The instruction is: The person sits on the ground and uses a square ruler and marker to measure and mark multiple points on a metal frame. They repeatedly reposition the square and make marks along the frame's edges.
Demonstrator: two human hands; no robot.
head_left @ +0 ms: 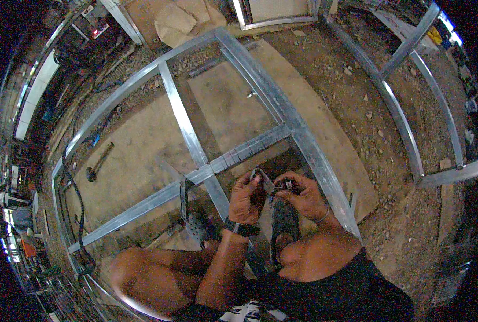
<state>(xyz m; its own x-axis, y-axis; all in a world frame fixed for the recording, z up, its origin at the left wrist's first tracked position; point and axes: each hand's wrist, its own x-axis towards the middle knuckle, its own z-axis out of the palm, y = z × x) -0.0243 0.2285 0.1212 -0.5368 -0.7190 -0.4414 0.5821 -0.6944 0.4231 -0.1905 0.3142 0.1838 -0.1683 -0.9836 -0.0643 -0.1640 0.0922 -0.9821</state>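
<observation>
1. My left hand [245,199] is curled, thumb and fingers pinching a small metal piece [267,184].
2. My right hand [303,197], also curled, grips its other end.
3. It's between my hands, above the metal frame [181,115].

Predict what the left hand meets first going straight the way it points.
Past the small grey metal piece held in the left hand, likely the long silver metal crossbar; depth is unclear, so the hand may pass above.

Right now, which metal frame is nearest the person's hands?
The large central frame, below the left hand and right hand; the right-side frame and top-edge frame both lie farther away.
</observation>
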